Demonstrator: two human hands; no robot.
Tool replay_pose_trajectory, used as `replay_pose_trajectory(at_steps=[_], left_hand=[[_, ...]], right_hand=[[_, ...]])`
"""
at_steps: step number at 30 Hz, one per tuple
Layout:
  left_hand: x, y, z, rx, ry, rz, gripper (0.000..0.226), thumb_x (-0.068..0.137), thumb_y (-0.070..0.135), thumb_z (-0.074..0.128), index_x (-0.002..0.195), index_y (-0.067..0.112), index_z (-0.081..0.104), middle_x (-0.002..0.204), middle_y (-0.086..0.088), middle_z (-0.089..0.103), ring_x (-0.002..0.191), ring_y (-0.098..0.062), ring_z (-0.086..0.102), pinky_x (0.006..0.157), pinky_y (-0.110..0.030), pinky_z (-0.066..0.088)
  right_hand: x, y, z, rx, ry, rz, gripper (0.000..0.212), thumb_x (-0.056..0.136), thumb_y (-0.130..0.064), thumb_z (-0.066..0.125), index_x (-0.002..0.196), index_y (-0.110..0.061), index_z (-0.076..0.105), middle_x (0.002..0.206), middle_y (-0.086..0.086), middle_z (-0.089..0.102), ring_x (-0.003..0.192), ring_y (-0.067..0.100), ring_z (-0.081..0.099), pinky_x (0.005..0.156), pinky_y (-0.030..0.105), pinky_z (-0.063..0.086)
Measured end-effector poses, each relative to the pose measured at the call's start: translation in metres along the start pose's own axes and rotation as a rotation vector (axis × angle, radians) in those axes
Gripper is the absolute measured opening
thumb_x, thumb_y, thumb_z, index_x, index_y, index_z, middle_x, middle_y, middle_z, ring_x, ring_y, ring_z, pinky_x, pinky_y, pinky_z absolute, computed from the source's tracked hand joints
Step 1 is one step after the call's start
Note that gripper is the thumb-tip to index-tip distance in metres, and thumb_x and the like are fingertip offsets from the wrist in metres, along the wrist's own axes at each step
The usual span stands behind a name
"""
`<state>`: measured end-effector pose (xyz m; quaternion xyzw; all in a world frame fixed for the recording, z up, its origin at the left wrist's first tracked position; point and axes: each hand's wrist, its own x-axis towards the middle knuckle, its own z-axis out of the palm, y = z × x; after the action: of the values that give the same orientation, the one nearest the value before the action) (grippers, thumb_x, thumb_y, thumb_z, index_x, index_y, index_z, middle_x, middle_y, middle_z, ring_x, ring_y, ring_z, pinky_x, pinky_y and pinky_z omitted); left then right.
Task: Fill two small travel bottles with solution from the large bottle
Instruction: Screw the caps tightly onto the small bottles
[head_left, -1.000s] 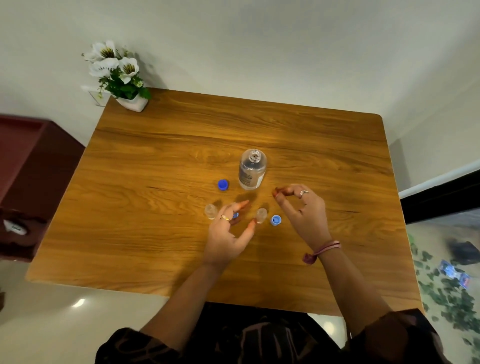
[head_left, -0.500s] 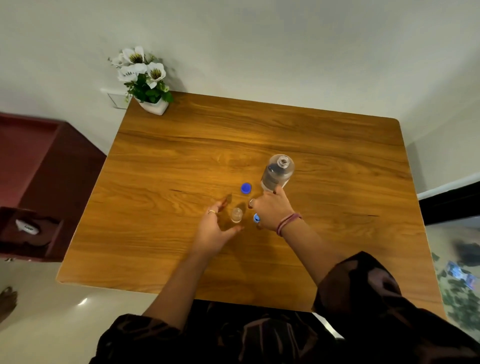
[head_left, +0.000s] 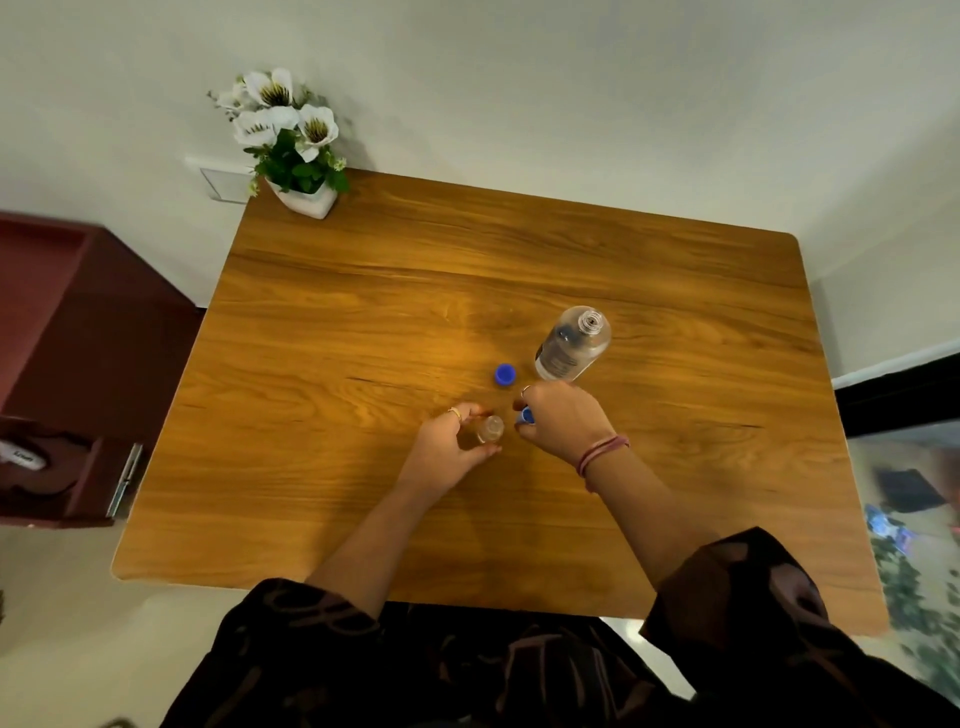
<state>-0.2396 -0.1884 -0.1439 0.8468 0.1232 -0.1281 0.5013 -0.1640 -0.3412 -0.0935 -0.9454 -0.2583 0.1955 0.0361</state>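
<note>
While the large bottle (head_left: 572, 344) stood uncapped on the tabletop (head_left: 363, 322), its blue cap (head_left: 505, 374) just left, the left hand (head_left: 451, 448) gripped one small bottle (head_left: 490, 429); the right hand (head_left: 563, 419) pinched a small cap (head_left: 526, 415). Capping apparently remained; the second small bottle was hidden.

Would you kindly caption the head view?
Left hand grips a small bottle; right hand reaches by the open large bottle.

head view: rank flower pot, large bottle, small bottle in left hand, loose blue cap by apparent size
1. Flower pot, with its flowers.
2. Large bottle, though nearer the camera than the pot.
3. Small bottle.
4. Blue cap, close to the small bottle; unsure.
</note>
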Motion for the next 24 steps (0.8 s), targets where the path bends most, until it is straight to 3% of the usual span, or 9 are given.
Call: replay_pose_trajectory(at_steps=[8,11,14,16,18,21,24], left_hand=[[-0.003,0.002,-0.003,-0.012,0.051,0.031,0.056,0.077,0.024,0.08,0.126,0.008,0.059,0.121,-0.003,0.066,0.112,-0.014,0.059,0.098,-0.032,0.048],[-0.005,0.006,-0.009,-0.042,0.079,0.06,0.049,0.076,0.023,0.08,0.12,0.012,0.063,0.114,0.0,0.068,0.107,-0.013,0.059,0.092,-0.03,0.049],[-0.007,0.015,-0.018,-0.111,0.12,0.107,0.037,0.074,0.019,0.082,0.103,0.03,0.063,0.099,0.016,0.065,0.101,-0.012,0.06,0.087,-0.026,0.048],[-0.01,0.026,-0.026,-0.15,0.124,0.141,0.041,0.073,0.019,0.083,0.093,0.045,0.06,0.094,0.029,0.062,0.098,-0.002,0.06,0.085,-0.016,0.044],[-0.013,0.041,-0.034,-0.209,0.117,0.171,0.042,0.072,0.02,0.083,0.089,0.052,0.063,0.092,0.034,0.066,0.098,0.009,0.06,0.084,-0.005,0.042],[-0.019,0.067,-0.047,-0.263,0.122,0.251,0.044,0.07,0.029,0.081,0.096,0.06,0.062,0.1,0.034,0.067,0.102,0.008,0.062,0.087,-0.007,0.043],[-0.022,0.093,-0.058,-0.301,0.151,0.324,0.043,0.066,0.035,0.078,0.097,0.061,0.062,0.099,0.032,0.068,0.103,0.004,0.063,0.088,-0.012,0.046]], right_hand=[[-0.021,-0.002,-0.011,0.307,0.129,0.071,0.032,0.079,-0.022,0.065,0.109,-0.011,0.066,0.103,0.005,0.052,0.093,0.017,0.054,0.077,0.019,0.039],[-0.028,-0.002,-0.019,0.418,0.17,0.086,0.033,0.074,-0.018,0.07,0.106,-0.012,0.067,0.101,0.003,0.053,0.091,0.014,0.054,0.078,0.018,0.041],[-0.034,-0.002,-0.03,0.58,0.2,0.099,0.037,0.07,-0.014,0.073,0.106,-0.016,0.064,0.102,-0.001,0.06,0.089,0.011,0.061,0.077,0.017,0.05],[-0.038,-0.002,-0.038,0.705,0.22,0.111,0.036,0.071,-0.014,0.074,0.104,-0.019,0.061,0.096,-0.005,0.065,0.086,0.008,0.066,0.071,0.013,0.053],[-0.04,-0.002,-0.048,0.815,0.248,0.114,0.035,0.071,-0.016,0.077,0.102,-0.018,0.06,0.093,-0.006,0.068,0.085,0.006,0.068,0.073,0.017,0.056],[-0.042,-0.002,-0.067,0.94,0.292,0.083,0.04,0.069,-0.021,0.082,0.1,-0.013,0.06,0.091,-0.001,0.071,0.084,0.008,0.07,0.076,0.027,0.058],[-0.048,-0.001,-0.091,1.07,0.337,0.017,0.04,0.067,-0.019,0.084,0.099,-0.012,0.059,0.09,0.001,0.073,0.082,0.012,0.071,0.074,0.026,0.057]])
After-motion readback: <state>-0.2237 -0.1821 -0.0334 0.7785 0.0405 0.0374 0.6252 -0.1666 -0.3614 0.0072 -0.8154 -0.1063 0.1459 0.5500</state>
